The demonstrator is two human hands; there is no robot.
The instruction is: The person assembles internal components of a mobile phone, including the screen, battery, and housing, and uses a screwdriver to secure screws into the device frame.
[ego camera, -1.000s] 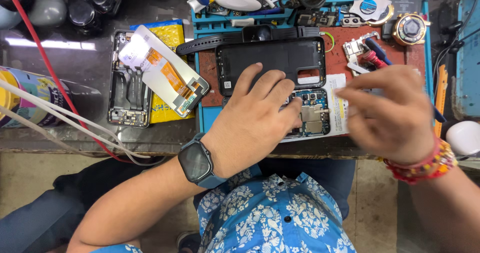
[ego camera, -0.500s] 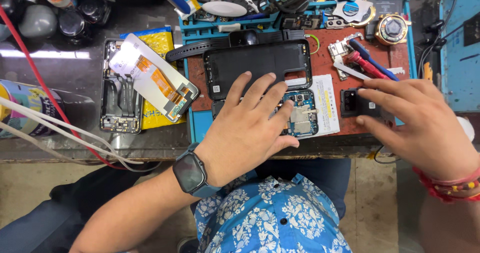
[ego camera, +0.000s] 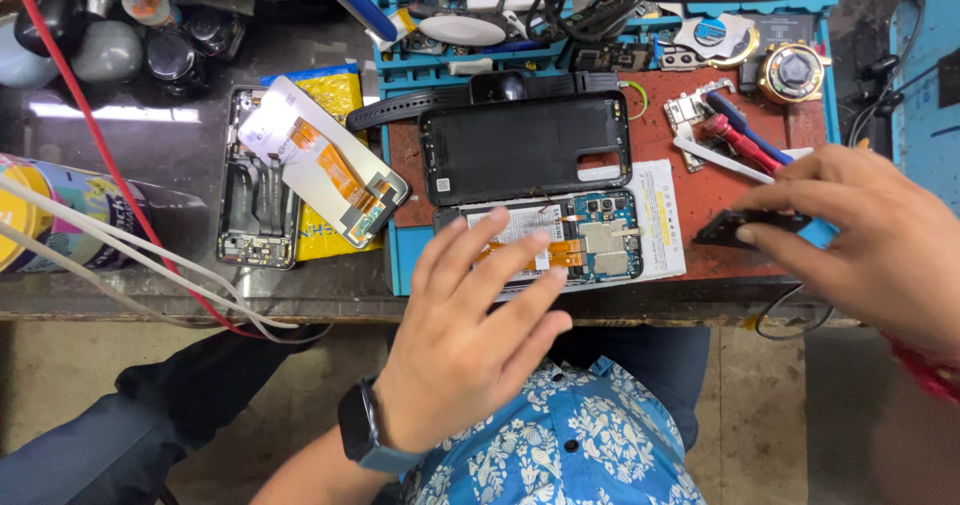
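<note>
My left hand (ego camera: 470, 350) has slid back off the opened phone (ego camera: 560, 240), fingers spread, grasping nothing. My right hand (ego camera: 870, 235) has lifted a small black part (ego camera: 750, 227), apparently pinched, above the desk (ego camera: 150, 285).

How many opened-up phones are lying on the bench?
2: one opened phone under the left hand, another stripped phone at the left. More may be hidden.

Opened phones: two (ego camera: 560, 240) (ego camera: 258, 180). Loose black back cover (ego camera: 525, 145): one. Detached screen (ego camera: 325, 160): one. Wristwatches: two (ego camera: 500, 90) (ego camera: 365, 430). Hands: two (ego camera: 465, 340) (ego camera: 870, 230).
</note>
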